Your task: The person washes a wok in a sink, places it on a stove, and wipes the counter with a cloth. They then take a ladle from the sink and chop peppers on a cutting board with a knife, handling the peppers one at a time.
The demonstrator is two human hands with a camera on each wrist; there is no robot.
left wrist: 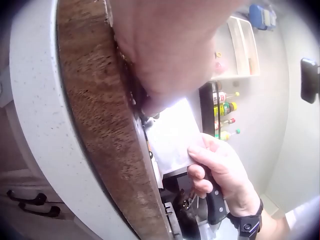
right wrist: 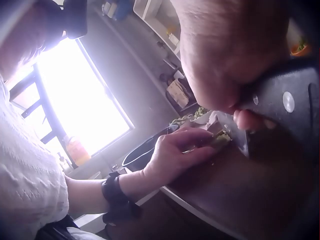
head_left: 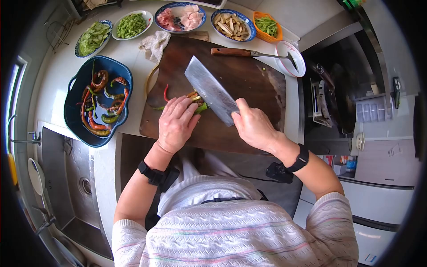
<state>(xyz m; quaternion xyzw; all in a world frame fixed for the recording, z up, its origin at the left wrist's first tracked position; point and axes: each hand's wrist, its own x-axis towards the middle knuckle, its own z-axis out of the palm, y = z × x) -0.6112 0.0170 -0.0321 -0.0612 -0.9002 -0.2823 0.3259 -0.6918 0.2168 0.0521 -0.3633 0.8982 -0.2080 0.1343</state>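
On the dark wooden cutting board (head_left: 253, 84), my left hand (head_left: 175, 124) holds down a small bunch of chili peppers (head_left: 202, 107), its fingers bent over them. A red pepper tip (head_left: 166, 93) sticks out on the far side of that hand. My right hand (head_left: 254, 127) grips a broad cleaver (head_left: 208, 86), blade slanting up and away to the left, close beside the left fingertips. In the left wrist view the cleaver's black handle (left wrist: 216, 202) shows under the right fingers. Most of the peppers' length is hidden under the left hand.
A blue basin (head_left: 71, 109) of red and green peppers in water stands left, above the sink (head_left: 66, 191). Along the back are plates of sliced vegetables (head_left: 93, 39) and meat (head_left: 191, 18), and an orange basket (head_left: 278, 33). A wooden-handled spatula (head_left: 231, 52) reaches into a bowl (head_left: 298, 69).
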